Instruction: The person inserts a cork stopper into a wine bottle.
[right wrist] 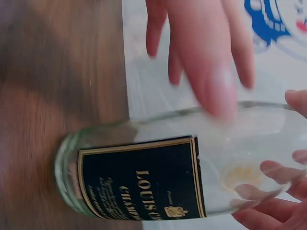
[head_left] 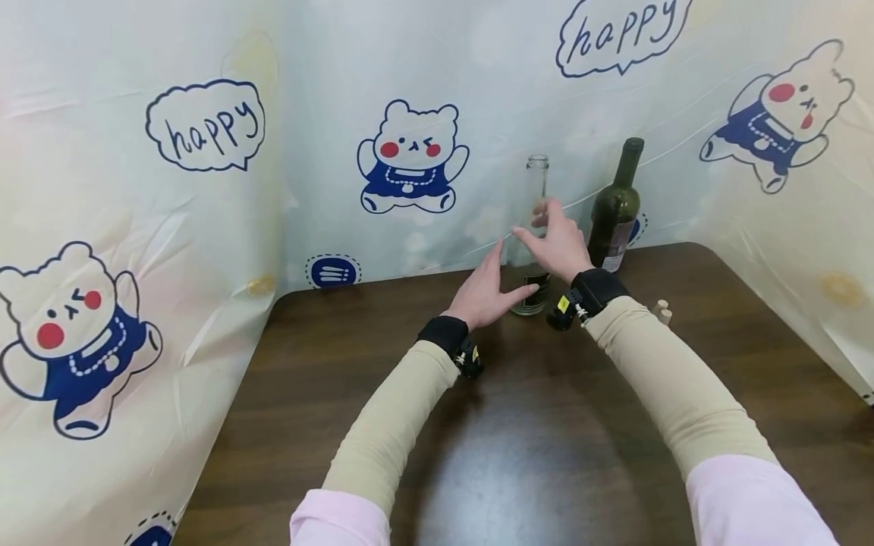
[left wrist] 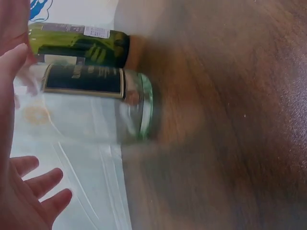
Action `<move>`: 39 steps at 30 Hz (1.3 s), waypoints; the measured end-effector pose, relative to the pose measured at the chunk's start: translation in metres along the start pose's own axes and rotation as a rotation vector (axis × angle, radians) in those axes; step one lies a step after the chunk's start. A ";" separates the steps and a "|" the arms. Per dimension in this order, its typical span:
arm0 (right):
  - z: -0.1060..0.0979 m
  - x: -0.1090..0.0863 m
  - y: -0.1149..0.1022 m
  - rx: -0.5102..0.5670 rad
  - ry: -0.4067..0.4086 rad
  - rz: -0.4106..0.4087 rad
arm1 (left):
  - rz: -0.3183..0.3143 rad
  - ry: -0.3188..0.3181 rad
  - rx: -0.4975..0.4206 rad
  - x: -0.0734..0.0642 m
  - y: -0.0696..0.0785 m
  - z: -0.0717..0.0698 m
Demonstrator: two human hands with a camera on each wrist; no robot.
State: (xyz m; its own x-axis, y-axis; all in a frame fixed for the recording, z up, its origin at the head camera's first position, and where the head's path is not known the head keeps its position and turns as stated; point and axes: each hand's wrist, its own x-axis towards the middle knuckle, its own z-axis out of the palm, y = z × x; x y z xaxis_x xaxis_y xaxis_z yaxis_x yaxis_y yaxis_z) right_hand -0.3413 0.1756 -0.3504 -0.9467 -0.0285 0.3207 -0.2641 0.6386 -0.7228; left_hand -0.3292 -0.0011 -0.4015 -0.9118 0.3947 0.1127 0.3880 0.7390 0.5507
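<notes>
A clear glass bottle [head_left: 524,262] with a dark, gold-edged label [right wrist: 141,179] stands upright at the back of the table. My right hand [head_left: 563,244] is around its shoulder, thumb across the front and fingers curled at the far side; fingertips [right wrist: 276,172] show by the glass in the right wrist view. On the bottle's other side my left hand [head_left: 481,292] is spread, its thumb pointing across the lower body near the label. Its fingers [left wrist: 45,182] are apart in the left wrist view, holding nothing. It is blurred in the right wrist view.
A dark green wine bottle [head_left: 614,208] stands right behind my right hand. Small cork-like pieces [head_left: 662,309] sit beside the right forearm, partly hidden. The brown wooden table [head_left: 355,364] meets a printed curtain [head_left: 307,152] at the back and sides.
</notes>
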 end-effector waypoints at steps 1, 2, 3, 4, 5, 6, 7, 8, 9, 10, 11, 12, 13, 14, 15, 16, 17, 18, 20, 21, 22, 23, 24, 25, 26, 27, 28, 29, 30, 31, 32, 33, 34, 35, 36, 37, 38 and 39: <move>0.001 -0.001 -0.004 0.005 -0.009 -0.014 | -0.006 0.008 -0.024 -0.001 0.001 0.000; 0.001 -0.002 -0.008 0.009 -0.013 -0.026 | -0.009 0.023 -0.055 -0.003 0.002 -0.001; 0.002 -0.003 -0.012 0.013 -0.014 -0.036 | -0.010 0.042 -0.089 -0.004 0.002 -0.001; 0.002 -0.004 -0.017 0.015 -0.014 -0.046 | -0.008 0.066 -0.124 -0.006 0.003 -0.002; 0.003 -0.005 -0.021 0.016 -0.012 -0.055 | -0.004 0.094 -0.158 -0.008 0.003 -0.003; 0.003 -0.006 -0.026 0.016 -0.009 -0.063 | 0.003 0.127 -0.179 -0.010 0.002 -0.005; 0.003 -0.008 -0.031 0.016 -0.009 -0.075 | 0.014 0.159 -0.200 -0.013 0.001 -0.006; 0.003 -0.010 -0.036 0.014 -0.011 -0.088 | 0.030 0.191 -0.212 -0.015 -0.001 -0.008; 0.003 -0.013 -0.042 0.009 -0.019 -0.104 | 0.045 0.218 -0.216 -0.019 -0.002 -0.010; 0.003 -0.016 -0.047 0.005 -0.028 -0.122 | 0.062 0.242 -0.226 -0.023 -0.004 -0.012; 0.003 -0.020 -0.053 0.005 -0.041 -0.143 | 0.080 0.261 -0.230 -0.027 -0.005 -0.014; 0.003 -0.024 -0.058 0.006 -0.054 -0.166 | 0.097 0.277 -0.230 -0.032 -0.006 -0.016; 0.003 -0.028 -0.062 0.004 -0.069 -0.188 | 0.110 0.289 -0.230 -0.038 -0.006 -0.018; 0.003 -0.034 -0.067 0.002 -0.083 -0.209 | 0.124 0.301 -0.224 -0.045 -0.007 -0.019; 0.003 -0.039 -0.070 0.003 -0.098 -0.230 | 0.134 0.310 -0.221 -0.052 -0.006 -0.020; 0.003 -0.045 -0.074 0.010 -0.114 -0.248 | 0.144 0.318 -0.214 -0.060 -0.006 -0.020; 0.002 -0.051 -0.077 0.016 -0.130 -0.266 | 0.150 0.325 -0.200 -0.068 -0.006 -0.021; 0.002 -0.057 -0.079 0.016 -0.144 -0.282 | 0.155 0.334 -0.186 -0.076 -0.005 -0.021; 0.001 -0.069 -0.083 0.017 -0.174 -0.308 | 0.166 0.342 -0.174 -0.092 -0.005 -0.020; 0.001 -0.076 -0.084 0.015 -0.187 -0.319 | 0.174 0.342 -0.172 -0.099 -0.004 -0.020; 0.000 -0.082 -0.085 0.010 -0.196 -0.330 | 0.185 0.342 -0.173 -0.106 -0.004 -0.019; 0.000 -0.088 -0.086 0.001 -0.200 -0.340 | 0.195 0.337 -0.176 -0.113 -0.003 -0.018; 0.000 -0.093 -0.087 -0.010 -0.204 -0.350 | 0.205 0.333 -0.178 -0.119 -0.002 -0.017; 0.000 -0.099 -0.088 -0.020 -0.207 -0.360 | 0.212 0.328 -0.185 -0.125 -0.002 -0.016; 0.000 -0.104 -0.088 -0.027 -0.208 -0.367 | 0.217 0.324 -0.189 -0.131 -0.002 -0.015; 0.001 -0.109 -0.089 -0.035 -0.209 -0.376 | 0.219 0.320 -0.194 -0.136 -0.002 -0.013; 0.002 -0.114 -0.089 -0.043 -0.208 -0.383 | 0.218 0.315 -0.197 -0.140 -0.002 -0.012; 0.003 -0.118 -0.089 -0.048 -0.209 -0.388 | 0.213 0.310 -0.198 -0.145 -0.003 -0.010; 0.003 -0.122 -0.089 -0.051 -0.211 -0.392 | 0.210 0.307 -0.202 -0.149 -0.003 -0.008; 0.004 -0.125 -0.089 -0.054 -0.212 -0.395 | 0.208 0.303 -0.205 -0.152 -0.003 -0.006; 0.005 -0.129 -0.089 -0.056 -0.214 -0.393 | 0.204 0.297 -0.205 -0.155 -0.004 -0.005; 0.006 -0.132 -0.088 -0.059 -0.216 -0.392 | 0.205 0.293 -0.205 -0.157 -0.004 -0.003; 0.007 -0.134 -0.087 -0.062 -0.218 -0.390 | 0.208 0.290 -0.205 -0.159 -0.004 -0.002; 0.008 -0.136 -0.087 -0.063 -0.222 -0.388 | 0.209 0.286 -0.204 -0.161 -0.005 0.000; 0.008 -0.138 -0.086 -0.065 -0.225 -0.387 | 0.210 0.282 -0.202 -0.163 -0.005 0.001; 0.009 -0.139 -0.085 -0.069 -0.228 -0.386 | 0.209 0.279 -0.196 -0.164 -0.006 0.002; 0.010 -0.140 -0.085 -0.070 -0.232 -0.386 | 0.207 0.276 -0.192 -0.165 -0.006 0.003; 0.011 -0.140 -0.085 -0.070 -0.237 -0.383 | 0.206 0.275 -0.189 -0.165 -0.007 0.004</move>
State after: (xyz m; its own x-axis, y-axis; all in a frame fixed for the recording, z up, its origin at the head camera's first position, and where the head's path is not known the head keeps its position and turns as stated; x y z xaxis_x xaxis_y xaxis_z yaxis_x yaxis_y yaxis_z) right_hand -0.1881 0.1171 -0.3411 -0.8012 -0.4427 0.4026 -0.5984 0.5977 -0.5336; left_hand -0.1805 -0.0694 -0.4277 -0.8293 0.3445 0.4401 0.5586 0.5359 0.6331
